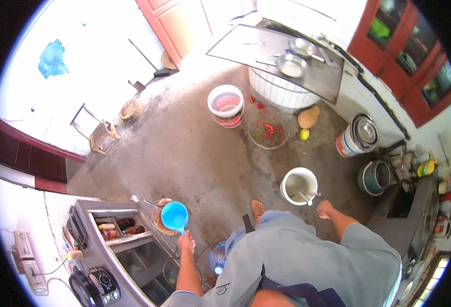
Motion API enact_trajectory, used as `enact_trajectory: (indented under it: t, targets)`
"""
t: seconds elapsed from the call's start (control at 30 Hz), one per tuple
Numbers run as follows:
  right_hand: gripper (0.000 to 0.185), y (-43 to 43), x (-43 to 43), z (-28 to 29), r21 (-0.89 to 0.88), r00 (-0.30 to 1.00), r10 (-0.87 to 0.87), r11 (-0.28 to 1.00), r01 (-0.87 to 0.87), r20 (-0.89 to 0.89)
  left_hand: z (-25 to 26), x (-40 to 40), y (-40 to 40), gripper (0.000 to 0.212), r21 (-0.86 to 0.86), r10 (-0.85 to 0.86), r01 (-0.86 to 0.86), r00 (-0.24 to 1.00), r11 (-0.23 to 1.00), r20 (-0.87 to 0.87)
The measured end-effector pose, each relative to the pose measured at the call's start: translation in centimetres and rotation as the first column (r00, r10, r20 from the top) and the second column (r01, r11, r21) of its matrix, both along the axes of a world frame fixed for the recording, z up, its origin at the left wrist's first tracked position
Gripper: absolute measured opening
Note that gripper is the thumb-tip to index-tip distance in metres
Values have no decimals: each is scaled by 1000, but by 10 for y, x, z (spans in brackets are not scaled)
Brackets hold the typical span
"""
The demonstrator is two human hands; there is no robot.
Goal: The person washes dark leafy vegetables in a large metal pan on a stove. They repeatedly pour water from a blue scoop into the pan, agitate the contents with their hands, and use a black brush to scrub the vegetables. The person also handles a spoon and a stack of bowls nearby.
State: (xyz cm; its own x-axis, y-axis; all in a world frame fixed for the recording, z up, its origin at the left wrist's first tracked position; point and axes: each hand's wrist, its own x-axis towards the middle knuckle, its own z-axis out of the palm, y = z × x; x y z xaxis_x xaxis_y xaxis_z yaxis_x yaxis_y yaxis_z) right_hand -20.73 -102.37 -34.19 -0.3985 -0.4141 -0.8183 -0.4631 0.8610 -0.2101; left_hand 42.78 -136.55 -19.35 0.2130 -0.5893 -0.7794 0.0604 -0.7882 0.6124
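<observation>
My left hand (187, 241) grips the handle of a blue plastic water dipper (175, 215), held above the floor beside a low cabinet (160, 245). Its bowl faces up toward me; whether it holds water, I cannot tell. Under the dipper, a round woven seat or mat (158, 222) is partly hidden. My right hand (324, 209) hangs with fingers curled and nothing visible in it. Just ahead of that hand is a white bucket (285, 188), a little apart from it. Murky liquid and handle-like pieces (305, 198) show inside the bucket.
On the floor stand a red-and-white bucket (226, 119), a basket of red chillies (268, 132), a squash (308, 117) and stacked metal basins (364, 130). Pans (291, 66) rest on a tabletop (244, 46). A large water bottle (218, 257) is near my leg; a small chair (97, 134) stands left.
</observation>
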Motion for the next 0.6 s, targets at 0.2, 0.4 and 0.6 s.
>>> enact_trajectory:
  t: [0.2, 0.4, 0.6]
  targets:
    - [11, -378, -13, 99, -449, 629, 646, 451, -771, -432, -21, 24, -39, 21, 204, 120, -136, 989, 969, 91]
    - [9, -578, -5, 102, -599, 901, 395, 682, -419, -181, -55, 48, -152, 23, 310, 285, -270, 958, 912, -5]
    - [10, -600, 11, -8, -74, 686, 707, 685, -725, -171, -54, 58, -357, 22, 197, 287, -280, 958, 940, -8]
